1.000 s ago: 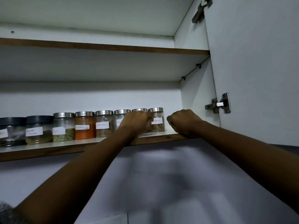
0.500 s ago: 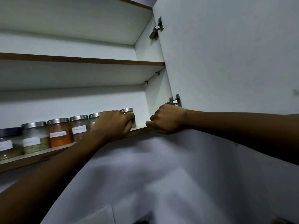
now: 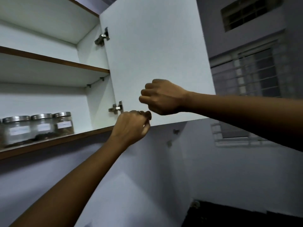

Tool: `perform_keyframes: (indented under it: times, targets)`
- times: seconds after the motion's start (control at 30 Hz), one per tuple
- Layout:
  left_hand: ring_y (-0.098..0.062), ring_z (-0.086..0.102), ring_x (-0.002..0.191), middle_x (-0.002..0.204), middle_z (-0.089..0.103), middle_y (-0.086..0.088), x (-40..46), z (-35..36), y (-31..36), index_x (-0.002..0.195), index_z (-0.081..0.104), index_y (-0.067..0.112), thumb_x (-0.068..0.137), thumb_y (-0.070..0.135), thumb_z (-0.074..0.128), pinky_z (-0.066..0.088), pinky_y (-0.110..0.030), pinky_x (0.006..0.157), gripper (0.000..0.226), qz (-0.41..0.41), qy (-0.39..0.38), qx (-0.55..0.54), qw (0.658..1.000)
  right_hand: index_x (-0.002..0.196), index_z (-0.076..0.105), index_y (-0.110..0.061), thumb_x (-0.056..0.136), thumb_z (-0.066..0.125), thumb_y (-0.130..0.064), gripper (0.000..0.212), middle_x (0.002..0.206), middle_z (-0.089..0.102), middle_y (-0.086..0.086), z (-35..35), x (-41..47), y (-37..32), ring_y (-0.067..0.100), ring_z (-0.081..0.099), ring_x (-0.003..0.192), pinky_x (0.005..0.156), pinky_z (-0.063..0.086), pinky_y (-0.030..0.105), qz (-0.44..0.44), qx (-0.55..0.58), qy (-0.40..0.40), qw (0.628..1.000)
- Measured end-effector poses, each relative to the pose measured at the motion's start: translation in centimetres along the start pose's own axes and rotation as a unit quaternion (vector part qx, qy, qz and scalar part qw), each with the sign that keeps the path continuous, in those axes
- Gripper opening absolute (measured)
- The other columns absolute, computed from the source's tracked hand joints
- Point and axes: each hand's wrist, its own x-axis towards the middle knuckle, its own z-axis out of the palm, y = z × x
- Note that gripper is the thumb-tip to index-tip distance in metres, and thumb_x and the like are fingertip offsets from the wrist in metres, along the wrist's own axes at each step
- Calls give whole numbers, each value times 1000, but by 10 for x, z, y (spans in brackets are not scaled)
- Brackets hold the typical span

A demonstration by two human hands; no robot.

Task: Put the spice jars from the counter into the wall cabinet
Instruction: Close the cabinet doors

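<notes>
Clear jars (image 3: 39,128) carry brushed metal lids (image 3: 42,116) and paper labels; matt white door (image 3: 154,59), wood-edged shelf (image 3: 54,141), metal hinges (image 3: 116,108).

Both drawn back off the bottom shelf (image 3: 54,141): left hand (image 3: 131,126) now clear of the spice jars (image 3: 39,126), curled just below the open door (image 3: 155,63); right hand (image 3: 161,97) lifted in front of that door, apparently holding nothing

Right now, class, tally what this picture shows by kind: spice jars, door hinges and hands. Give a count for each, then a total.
Spice jars with steel lids: 3
Door hinges: 2
Hands: 2, left hand, right hand
Total: 7
</notes>
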Motion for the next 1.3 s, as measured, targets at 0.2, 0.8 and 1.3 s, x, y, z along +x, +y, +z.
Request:
perform_keyframes:
  times: [0.2, 0.8, 1.3]
  targets:
    - [-28, 67, 79, 88, 71, -5, 43, 31, 79, 105, 66, 16, 82, 28, 59, 46, -35, 68, 27, 3, 51, -48, 998, 85, 61, -8, 73, 51, -9, 16, 88, 62, 9, -4, -74, 28, 30, 55, 82, 67, 38, 38, 240, -65, -33, 968]
    - [-28, -25, 144, 147, -41, 2, 108, 103, 175, 131, -40, 34, 74, 60, 66, -5, -59, 112, 124, -240, -22, -240, 940, 148, -13, -22, 88, 61, -37, 96, 159, -7, 1, 35, -154, 18, 23, 8, 146, 112, 22, 42, 668, 336, 58, 662]
    - [-42, -15, 143, 153, -29, -12, 106, 121, 168, 139, -33, 23, 93, 7, 55, 17, -62, 110, 101, -257, -12, -146, 955, 135, 33, -14, 90, 58, -31, 55, 130, 53, 6, 54, -164, 0, 23, 55, 113, 86, 49, 33, 689, 301, 99, 652]
